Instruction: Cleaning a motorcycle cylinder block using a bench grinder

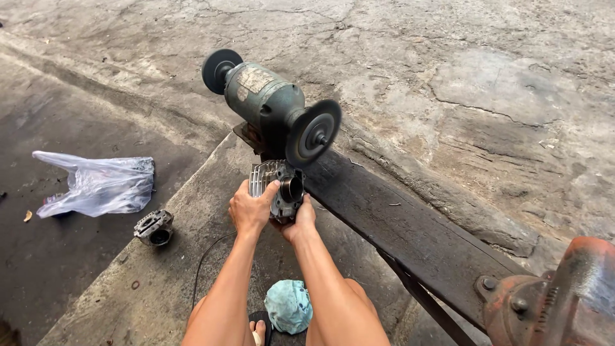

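We saw two bare hands on one finned metal engine cylinder [277, 189]. The left hand [252, 209] grasped it from the left side, with the fingers closed over the fins. The right hand [299, 220] gripped it from below and from the right, with the thumb on the body near the round opening. The cylinder was held in the air, just under and near the right wheel [313, 132] of one green bench grinder [266, 102]; we could not tell whether the part touched the wheel. The grinder had two dark wheels; the second one, the left wheel [218, 70], was at the far end. The grinder stood on one long dark wooden plank [410, 224], which ran toward one rusty red vise [564, 295] at the lower right.

On the concrete floor [480, 77] at the left lay one second engine part [154, 227], well apart from the hands, and one clear plastic bag [96, 184] beyond it. One pale blue rag [289, 306] lay between the forearms, and one thin black cable [205, 259] ran along the floor beside the left arm.
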